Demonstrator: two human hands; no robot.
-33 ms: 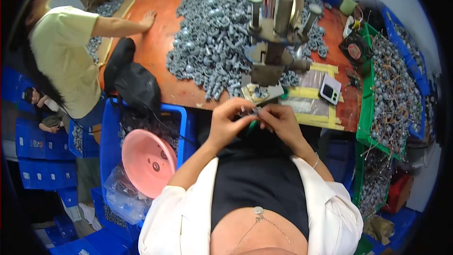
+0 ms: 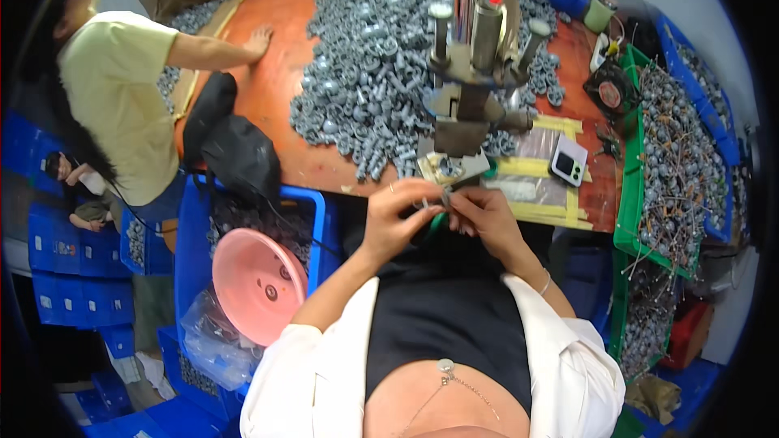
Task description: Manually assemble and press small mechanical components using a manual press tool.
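Now, left hand (image 2: 396,215): fingers narrowed on a small grey plastic-looking part (image 2: 445,195).
Right hand (image 2: 489,216): pinching at the same part.
Part's place: between both hands, before the dark metal upright press (image 2: 461,135).
Change: scarcely any since the previous frame; fingertip handling apparently continues.

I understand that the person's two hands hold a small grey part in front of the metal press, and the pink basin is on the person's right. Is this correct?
Not quite: in the head view, the pink basin is on the person's left, not the right. The left hand and right hand do hold a small grey part in front of the metal press.
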